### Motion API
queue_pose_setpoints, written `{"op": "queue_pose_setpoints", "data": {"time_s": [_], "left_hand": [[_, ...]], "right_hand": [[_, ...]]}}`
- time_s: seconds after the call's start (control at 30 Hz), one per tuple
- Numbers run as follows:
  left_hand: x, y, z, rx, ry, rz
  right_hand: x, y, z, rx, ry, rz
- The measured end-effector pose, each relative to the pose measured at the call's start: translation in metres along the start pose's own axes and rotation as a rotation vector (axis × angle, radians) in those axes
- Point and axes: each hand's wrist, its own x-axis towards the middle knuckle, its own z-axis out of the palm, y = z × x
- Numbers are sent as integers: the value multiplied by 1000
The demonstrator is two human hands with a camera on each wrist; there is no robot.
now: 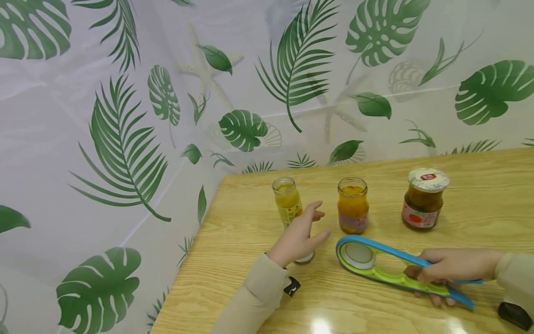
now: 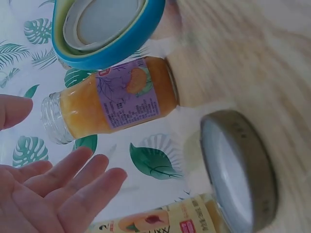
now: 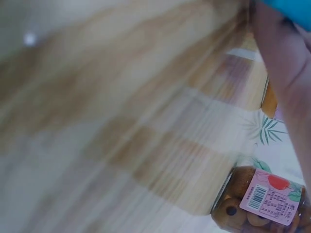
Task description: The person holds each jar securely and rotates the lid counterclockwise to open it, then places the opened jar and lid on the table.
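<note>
My right hand grips the handles of a blue and green jar opener. A round lid sits in the loop of the opener. My left hand hangs with fingers spread and holds nothing. Beyond it stands a lidless jar of yellow fruit, partly hidden by the hand. To its right is another lidless jar with orange contents and a purple label. A loose metal lid lies on the table below my left hand.
A dark jar with a pink label and its white lid on stands at the back right. The wooden table meets a leaf-patterned covering along its back and left edges.
</note>
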Motion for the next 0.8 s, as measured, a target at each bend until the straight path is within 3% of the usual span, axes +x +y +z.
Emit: {"op": "queue_pose_setpoints", "data": {"time_s": [0.17,0.37,0.57,0.8], "left_hand": [[-11,-4,-2,-1,-15,10],[-18,-8,-3,12,-31,4],[-21,-8,-1,49,-41,10],[-22,-9,-1,62,-40,26]], "right_hand": [[-1,-3,-1,58,-9,45],[-1,-5,-4,100,-86,75],[-3,-6,-10,26,-40,130],[-3,-6,-12,-49,-27,110]]}}
